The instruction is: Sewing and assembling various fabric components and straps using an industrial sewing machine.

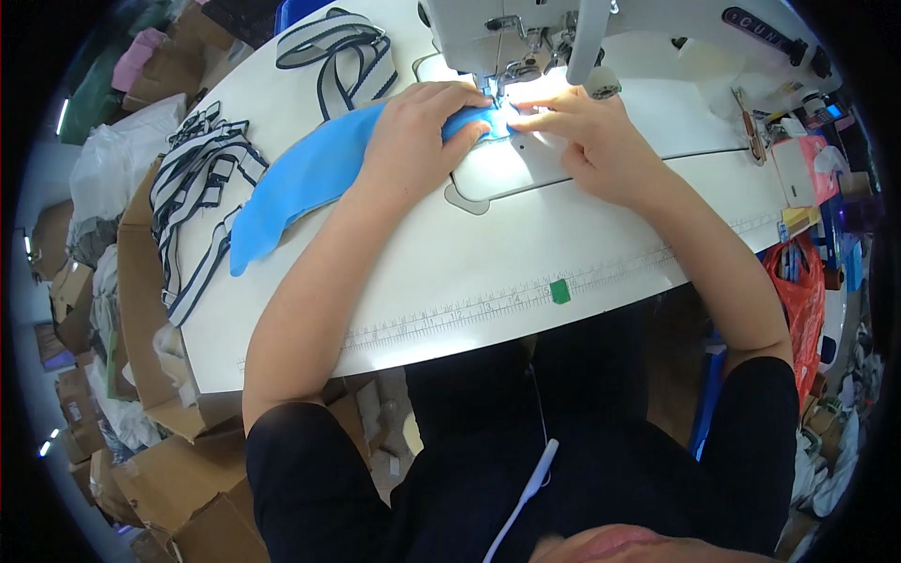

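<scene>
A long strip of blue fabric (314, 174) runs from the table's left side to beneath the needle area of a white sewing machine (648, 42). My left hand (418, 136) bears on the strip, its fingers and thumb closed on the cloth just left of the presser foot (496, 89). From the other side, my right hand (596, 141) reaches in with its fingertips on the cloth's end beside the foot; its other fingers curl under. Bright lamp glare washes out the fabric and fingertips at the needle.
Striped webbing straps (202, 174) lie heaped at the table's left edge, with another coiled strap (352, 56) behind the fabric. A printed ruler scale (450, 316) follows the near edge, marked by a green piece (560, 292). Cardboard boxes (188, 479) stand lower left; a red bag (798, 300) hangs right.
</scene>
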The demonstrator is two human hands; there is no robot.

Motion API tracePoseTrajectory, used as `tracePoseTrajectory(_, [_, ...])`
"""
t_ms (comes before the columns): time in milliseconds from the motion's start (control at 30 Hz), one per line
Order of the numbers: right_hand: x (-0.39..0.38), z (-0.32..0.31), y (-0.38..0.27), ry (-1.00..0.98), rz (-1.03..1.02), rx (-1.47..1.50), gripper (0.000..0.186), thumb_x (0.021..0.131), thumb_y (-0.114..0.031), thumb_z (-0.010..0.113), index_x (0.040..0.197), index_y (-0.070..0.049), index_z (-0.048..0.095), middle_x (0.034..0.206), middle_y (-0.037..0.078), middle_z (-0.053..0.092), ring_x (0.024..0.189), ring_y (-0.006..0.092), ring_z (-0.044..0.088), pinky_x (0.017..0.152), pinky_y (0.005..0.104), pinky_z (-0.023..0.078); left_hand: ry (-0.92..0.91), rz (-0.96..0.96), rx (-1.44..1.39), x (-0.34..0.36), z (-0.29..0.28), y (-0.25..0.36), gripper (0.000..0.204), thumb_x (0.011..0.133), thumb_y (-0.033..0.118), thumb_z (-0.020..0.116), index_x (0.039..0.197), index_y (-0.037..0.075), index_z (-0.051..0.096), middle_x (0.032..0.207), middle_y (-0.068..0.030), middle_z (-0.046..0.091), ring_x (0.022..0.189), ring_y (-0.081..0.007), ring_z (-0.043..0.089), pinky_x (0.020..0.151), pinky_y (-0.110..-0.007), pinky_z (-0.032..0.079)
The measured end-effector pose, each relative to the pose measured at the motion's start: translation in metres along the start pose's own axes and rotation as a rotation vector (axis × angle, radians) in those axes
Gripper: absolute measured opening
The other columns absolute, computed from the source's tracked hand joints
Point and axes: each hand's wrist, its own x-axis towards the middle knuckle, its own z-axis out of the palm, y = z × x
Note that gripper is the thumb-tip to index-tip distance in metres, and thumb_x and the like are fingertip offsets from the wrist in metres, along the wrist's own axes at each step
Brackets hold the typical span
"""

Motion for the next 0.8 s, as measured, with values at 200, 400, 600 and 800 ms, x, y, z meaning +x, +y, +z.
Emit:
tracePoseTrajectory(200, [0.003, 0.001, -0.004, -0.023, 0.049, -0.024, 0.049, 0.077, 0.010, 0.051, 0.109, -0.021, 0.071, 0.124, -0.004, 0.064, 0.107, 0.0189, 0.051, 0.099, 0.0372, 0.032, -0.005, -0.043, 0.000, -0.002, -0.004, 0.004, 0.029, 0.076, 0.024, 0.076, 0.098, 0.007, 0.068, 0.103, -0.0078, 0.069, 0.102, -0.0277, 0.063, 0.089, -0.038, 0.049])
tracePoseTrajectory(400, [0.000, 0.000, -0.005, -0.001, 0.008, -0.102, 0.042, 0.080, 0.008, 0.054, 0.109, -0.018, 0.070, 0.123, -0.003, 0.064, 0.110, 0.0185, 0.051, 0.098, 0.0372, 0.034, -0.034, -0.044, 0.025, -0.001, -0.005, 0.008, 0.028, 0.078, 0.025, 0.075, 0.098, 0.007, 0.068, 0.105, -0.0071, 0.069, 0.102, -0.0266, 0.063, 0.090, -0.038, 0.049])
tracePoseTrajectory(600, [-0.002, 0.001, -0.002, 0.007, -0.032, -0.133, 0.040, 0.079, 0.007, 0.058, 0.110, -0.017, 0.069, 0.123, -0.004, 0.064, 0.111, 0.0184, 0.051, 0.099, 0.0377, 0.034, 0.022, -0.004, 0.022, -0.001, 0.002, 0.002, 0.023, 0.079, 0.021, 0.073, 0.096, 0.006, 0.069, 0.106, -0.0075, 0.069, 0.102, -0.0275, 0.063, 0.090, -0.038, 0.049])
tracePoseTrajectory(800, [-0.001, 0.004, -0.005, 0.001, -0.033, -0.221, 0.041, 0.080, 0.005, 0.059, 0.113, -0.018, 0.067, 0.125, -0.006, 0.063, 0.115, 0.0177, 0.049, 0.102, 0.0438, 0.031, -0.020, -0.030, 0.011, -0.002, 0.000, -0.007, 0.025, 0.081, 0.017, 0.074, 0.104, 0.007, 0.068, 0.109, -0.0074, 0.068, 0.104, -0.0259, 0.061, 0.091, -0.035, 0.049])
